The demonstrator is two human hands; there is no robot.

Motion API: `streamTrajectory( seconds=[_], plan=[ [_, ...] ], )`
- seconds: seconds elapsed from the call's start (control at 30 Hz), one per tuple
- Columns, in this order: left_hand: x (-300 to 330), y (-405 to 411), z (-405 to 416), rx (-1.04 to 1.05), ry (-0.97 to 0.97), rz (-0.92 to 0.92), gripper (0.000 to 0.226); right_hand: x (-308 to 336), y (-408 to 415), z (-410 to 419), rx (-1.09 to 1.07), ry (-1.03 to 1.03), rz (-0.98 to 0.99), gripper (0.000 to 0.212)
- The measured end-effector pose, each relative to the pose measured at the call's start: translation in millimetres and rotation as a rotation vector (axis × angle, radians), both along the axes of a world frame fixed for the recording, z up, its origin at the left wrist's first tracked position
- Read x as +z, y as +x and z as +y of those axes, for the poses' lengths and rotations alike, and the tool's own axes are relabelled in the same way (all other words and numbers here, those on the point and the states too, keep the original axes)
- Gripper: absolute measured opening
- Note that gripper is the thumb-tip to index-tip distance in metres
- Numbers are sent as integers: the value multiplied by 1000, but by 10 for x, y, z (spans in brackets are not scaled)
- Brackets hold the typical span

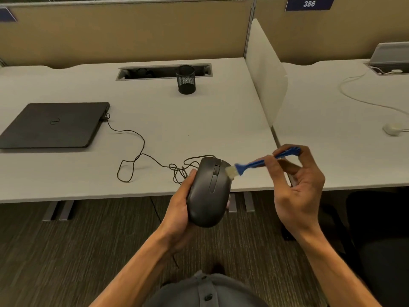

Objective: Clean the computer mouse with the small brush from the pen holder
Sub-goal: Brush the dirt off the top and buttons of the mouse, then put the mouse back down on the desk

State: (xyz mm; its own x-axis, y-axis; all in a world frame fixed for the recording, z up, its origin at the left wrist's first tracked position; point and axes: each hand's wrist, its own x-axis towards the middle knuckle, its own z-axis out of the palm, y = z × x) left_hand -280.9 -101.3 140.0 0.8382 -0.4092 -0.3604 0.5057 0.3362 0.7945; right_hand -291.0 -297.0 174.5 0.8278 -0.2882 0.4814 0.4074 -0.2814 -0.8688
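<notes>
My left hand (179, 209) cradles a black wired computer mouse (208, 193) from underneath, lifted over the desk's front edge with its buttons facing up. My right hand (296, 187) pinches the blue handle of a small brush (254, 163) between thumb and fingers. The brush's pale bristles touch the mouse's right front edge. The black mesh pen holder (186, 79) stands at the back of the desk and looks empty.
A shut black laptop (55, 124) lies at the left of the grey desk (199, 125); the mouse's cable (137, 156) loops from it across the desk. A white divider (265, 72) separates the neighbouring desk, which holds a white mouse (392, 129). Carpet lies below.
</notes>
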Motion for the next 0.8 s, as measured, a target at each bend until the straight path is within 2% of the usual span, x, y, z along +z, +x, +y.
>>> streamTrajectory(
  seconds=[0.07, 0.17, 0.27, 0.37, 0.47, 0.6, 0.8],
  plan=[
    [-8, 3, -12, -14, -13, 12, 64, 2, 17, -55, -57, 39, -24, 17],
    [-22, 12, -50, 22, -16, 19, 63, 6, -77, -125, 118, 103, -52, 14],
    [-31, 35, -93, -7, -10, -12, 59, -16, -86, -108, 230, 28, 17, 15],
    [-42, 67, -87, -15, -62, 22, 69, -45, 8, -119, 61, 38, 53, 16],
    [-81, 135, -28, -21, -94, 16, 72, -46, 49, -148, -66, 78, -4, 16],
    [-132, 329, 70, 43, -128, -7, 60, -60, 86, -63, -77, 111, -24, 17],
    [-124, 909, 211, 31, -64, -176, 54, -33, 305, 106, -155, 74, -4, 19]
  ],
)
